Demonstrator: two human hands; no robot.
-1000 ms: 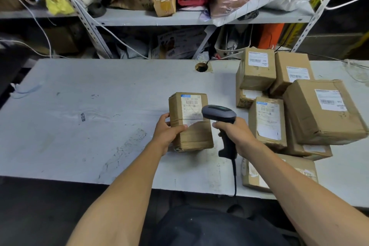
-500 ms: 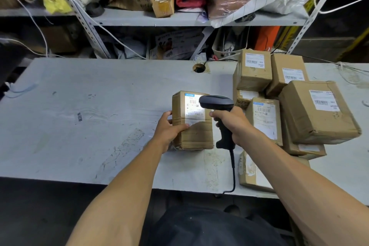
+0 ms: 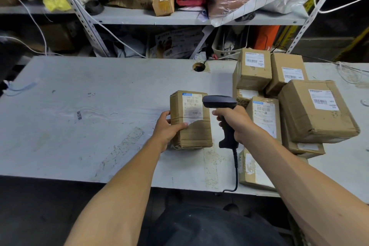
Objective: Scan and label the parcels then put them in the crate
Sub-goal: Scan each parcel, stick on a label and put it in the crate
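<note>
A brown cardboard parcel with a white barcode label on top lies on the grey table near the middle. My left hand grips its left side, thumb over the top face. My right hand holds a black barcode scanner by the handle, its head just right of the parcel's label. The scanner's cable hangs over the table's front edge. A pile of several labelled brown parcels sits to the right. No crate is in view.
A round cable hole is in the table behind the parcel. Metal shelving stuffed with boxes, bags and cables runs along the back. White cables lie at the table's far right.
My right hand has brought the scanner up and closer to the parcel's label. My left hand keeps its hold on the parcel, which stays in place.
</note>
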